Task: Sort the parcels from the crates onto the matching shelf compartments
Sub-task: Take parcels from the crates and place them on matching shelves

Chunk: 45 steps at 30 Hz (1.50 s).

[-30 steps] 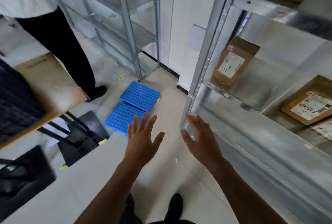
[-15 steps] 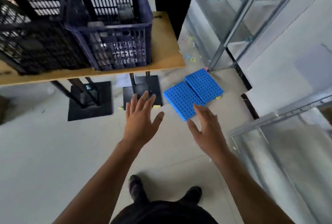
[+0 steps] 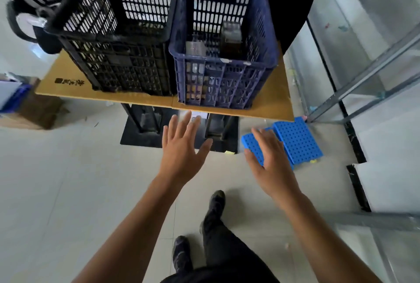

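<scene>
Status: both hands carry nothing. The left hand (image 3: 181, 153) and right hand (image 3: 270, 160) are held out flat, fingers straight and spread, over the floor just short of the table (image 3: 68, 82) edge; neither touches anything.

Parcels left: at least two sit in the navy crate (image 3: 227, 87), a brown boxy parcel (image 3: 230, 37) standing upright toward the back wall and a paler parcel (image 3: 193, 48) to its left. Labels are too blurred to read. The bottom of the black crate (image 3: 127, 71) is dark, so what it contains cannot be told. Judgement: sorting is unfinished, and the next pick is probably from the navy crate.

Materials: both crates are rigid moulded plastic with slotted lattice walls and rolled rims, and they touch side by side. The table top looks like matt brown cardboard or board. Two bright blue perforated plastic panels (image 3: 297, 141) lie on the pale tiled floor. The shelf frame (image 3: 363, 73) at right is grey angled metal.
</scene>
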Tool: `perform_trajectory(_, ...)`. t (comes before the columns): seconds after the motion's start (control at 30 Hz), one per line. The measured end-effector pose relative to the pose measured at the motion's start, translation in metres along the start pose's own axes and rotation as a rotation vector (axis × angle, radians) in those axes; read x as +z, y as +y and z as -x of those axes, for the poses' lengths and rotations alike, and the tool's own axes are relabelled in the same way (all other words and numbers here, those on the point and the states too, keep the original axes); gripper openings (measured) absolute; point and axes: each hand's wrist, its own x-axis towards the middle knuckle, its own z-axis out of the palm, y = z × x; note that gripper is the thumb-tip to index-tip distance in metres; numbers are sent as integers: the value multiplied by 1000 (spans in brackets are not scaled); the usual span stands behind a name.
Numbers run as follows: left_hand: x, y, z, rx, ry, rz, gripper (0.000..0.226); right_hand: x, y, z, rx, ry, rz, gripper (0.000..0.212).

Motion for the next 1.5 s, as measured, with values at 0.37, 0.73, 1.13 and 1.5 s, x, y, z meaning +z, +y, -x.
perform_trajectory(0.37, -24, 50, -162, 67, 49, -93, 73, -39, 20, -190, -185, 92, -62, 67)
perform_trajectory(0.73, -14, 78, -305, 26, -36, -11, 75, -74, 45, -326, -153, 30, 10, 74)
perform_trajectory(1.13, 62, 61, -522, -290, -290, 352, 74, -46, 59, -485, 22, -47, 129, 70)
perform_trajectory(1.5, 163, 2, -614, -583, -349, 666, 98, -33, 67, -523, 126, 75, 135, 79)
